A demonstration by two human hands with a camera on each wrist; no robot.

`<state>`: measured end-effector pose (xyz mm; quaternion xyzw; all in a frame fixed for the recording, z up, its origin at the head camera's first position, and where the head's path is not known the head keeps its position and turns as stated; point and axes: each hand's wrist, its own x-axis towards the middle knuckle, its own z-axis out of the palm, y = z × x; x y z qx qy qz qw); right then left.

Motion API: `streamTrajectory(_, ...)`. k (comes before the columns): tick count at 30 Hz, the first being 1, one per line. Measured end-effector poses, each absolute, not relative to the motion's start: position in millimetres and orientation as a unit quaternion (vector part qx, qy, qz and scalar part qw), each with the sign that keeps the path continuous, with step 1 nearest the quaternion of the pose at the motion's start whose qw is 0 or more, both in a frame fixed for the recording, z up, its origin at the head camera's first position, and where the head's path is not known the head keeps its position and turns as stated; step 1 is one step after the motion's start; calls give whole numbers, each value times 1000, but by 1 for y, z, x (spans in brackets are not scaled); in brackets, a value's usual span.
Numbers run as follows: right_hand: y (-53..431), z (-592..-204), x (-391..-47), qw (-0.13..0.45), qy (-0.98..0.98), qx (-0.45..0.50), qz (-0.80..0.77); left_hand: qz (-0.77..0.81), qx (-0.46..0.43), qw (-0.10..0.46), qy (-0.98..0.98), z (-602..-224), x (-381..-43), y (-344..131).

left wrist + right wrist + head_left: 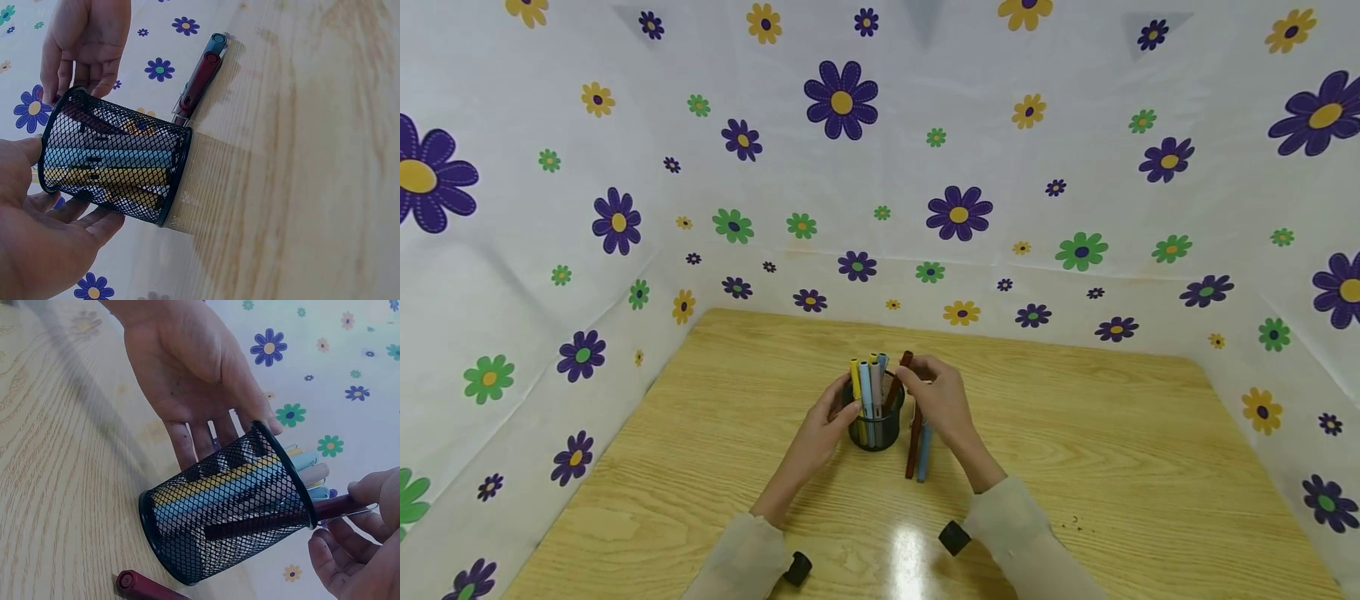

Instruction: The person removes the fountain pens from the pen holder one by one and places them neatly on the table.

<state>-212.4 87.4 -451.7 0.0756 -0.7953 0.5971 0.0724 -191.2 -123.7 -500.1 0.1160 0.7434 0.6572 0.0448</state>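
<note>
A black mesh pen cup [874, 435] stands upright on the table with several yellow, light blue and grey pens [866, 387] in it. My left hand [817, 433] holds the cup from its left side, thumb near the rim and fingers around the far side. With thumb and fingers, my right hand [945, 404] pinches the upper end of a dark red pen [337, 506]. That pen's lower part is inside the cup, slanted and seen through the mesh. Just right of the cup, another dark red pen [913, 450] lies beside a blue pen [924, 457].
The wooden table [1075, 442] meets a white flowered cloth [880, 167] at the back and both sides. Small dark specks [1077, 522] lie on the wood at the right. A black object [954, 537] sits by the right sleeve, another [798, 568] by the left.
</note>
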Motion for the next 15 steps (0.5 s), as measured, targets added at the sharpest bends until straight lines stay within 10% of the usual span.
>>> streamTrajectory(15, 100, -443, -204, 68, -763, 54, 640, 660, 123, 46, 740, -501, -192, -124)
